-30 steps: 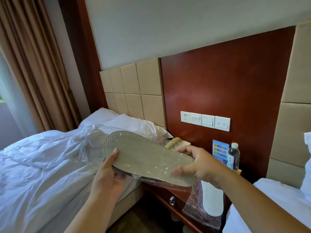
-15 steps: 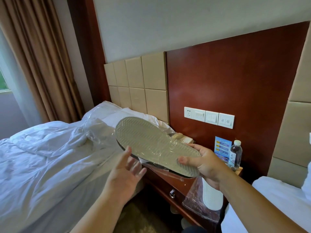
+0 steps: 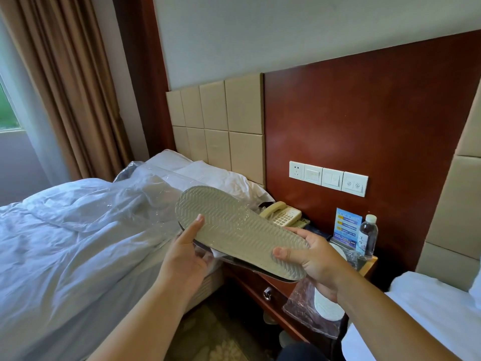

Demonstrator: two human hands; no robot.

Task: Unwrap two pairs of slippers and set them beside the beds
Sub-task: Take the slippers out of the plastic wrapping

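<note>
Here, a red-brown nightstand [image 3: 278, 287] sits between the left bed [image 3: 65, 243] and right bed [image 3: 429, 308], with a phone [image 3: 282, 216] and water bottle [image 3: 368, 237] on it. Above its front, left hand [image 3: 187, 256] and right hand [image 3: 315, 259] each grip the wrapped slippers [image 3: 242, 233], sole up, screening its top. Another wrapped pair [image 3: 326, 306] overhangs its edge.

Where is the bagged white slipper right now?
Head view, right of centre: the bagged white slipper lies on the wooden nightstand, overhanging its front edge, below the right hand and in front of the water bottle.
</note>
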